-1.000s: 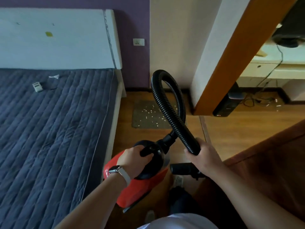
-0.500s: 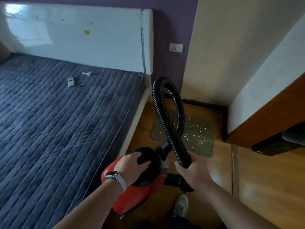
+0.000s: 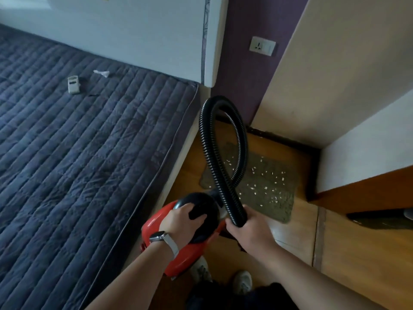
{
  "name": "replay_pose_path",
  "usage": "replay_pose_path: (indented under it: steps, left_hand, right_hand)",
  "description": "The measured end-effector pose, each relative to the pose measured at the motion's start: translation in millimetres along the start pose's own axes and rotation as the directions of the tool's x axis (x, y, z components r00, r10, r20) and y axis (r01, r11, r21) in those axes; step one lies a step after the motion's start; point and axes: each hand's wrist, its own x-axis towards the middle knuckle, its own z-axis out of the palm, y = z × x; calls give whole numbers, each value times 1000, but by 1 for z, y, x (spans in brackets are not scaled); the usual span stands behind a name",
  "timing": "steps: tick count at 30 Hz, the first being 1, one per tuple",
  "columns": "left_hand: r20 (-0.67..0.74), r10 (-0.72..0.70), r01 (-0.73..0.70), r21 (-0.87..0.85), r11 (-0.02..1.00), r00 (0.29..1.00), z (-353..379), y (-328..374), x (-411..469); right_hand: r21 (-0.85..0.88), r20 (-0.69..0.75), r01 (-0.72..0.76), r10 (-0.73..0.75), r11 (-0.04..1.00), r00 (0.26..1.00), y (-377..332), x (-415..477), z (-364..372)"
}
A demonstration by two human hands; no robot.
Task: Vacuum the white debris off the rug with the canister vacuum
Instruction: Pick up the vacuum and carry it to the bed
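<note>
0 debris cleared yet, by look of it: white flecks (image 3: 263, 173) scattered all over small grey-green rug (image 3: 270, 198) on wooden floor (image 3: 297, 233). Left hand (image 3: 183, 222) clenched round black handle of red canister vacuum (image 3: 156, 222), held off floor beside bed. Right hand (image 3: 250, 229) grasping black ribbed hose (image 3: 214, 166) near its end. Nozzle hidden; suction pass not yet started.

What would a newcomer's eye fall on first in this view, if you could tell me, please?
Most likely the red canister vacuum, carried low at centre by the left hand on its black top, with its ribbed black hose looping upward and its end gripped by the right hand. Just beyond, white debris speckles a small rug on the wooden floor, beside the bed's dark quilted cover at left.
</note>
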Motion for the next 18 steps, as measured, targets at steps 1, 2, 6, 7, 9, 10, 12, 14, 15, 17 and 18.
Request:
replay_pose_path:
  steps: [1, 2, 6, 7, 9, 10, 12, 14, 15, 17, 18]
  left_hand:
    - [5, -21, 21, -22, 1000, 1000, 2, -3, 10]
    - [16, -27, 27, -30, 999, 1000, 7, -6, 22]
    - [5, -69, 69, -51, 996, 998, 30, -20, 68]
    - [7, -88, 89, -63, 994, 996, 37, -25, 81]
    - [18, -120, 121, -88, 989, 993, 51, -38, 109]
    - [23, -144, 145, -109, 983, 989, 59, -44, 122]
    - [15, -181, 182, -130, 975, 983, 80, -56, 147]
    - [-20, -217, 213, -133, 968, 976, 103, -69, 174]
    - [-39, -227, 220, -128, 967, 973, 115, -75, 188]
    - [-60, -240, 232, -118, 966, 969, 138, -87, 214]
    - [-71, -237, 228, -116, 967, 969, 149, -93, 226]
  right_hand:
    - [2, -3, -17, 17, 1000, 1000, 0, 11, 4]
    - [5, -7, -38, 38, 999, 999, 1, 22, 8]
    - [9, 15, -63, 63, 998, 998, 1, 68, 29]
    - [6, 35, -55, 55, 998, 998, 3, 82, 36]
    - [-7, 69, -54, 54, 999, 996, 16, 111, 53]
    - [-27, 81, -61, 63, 998, 995, 25, 128, 62]
    - [-91, 89, -83, 92, 992, 992, 48, 163, 80]
    - [-150, 94, -82, 97, 985, 991, 70, 199, 98]
    - [-174, 101, -74, 93, 982, 990, 83, 217, 108]
    - [-187, 106, -59, 80, 981, 991, 108, 248, 124]
    - [-184, 102, -46, 65, 982, 993, 120, 263, 131]
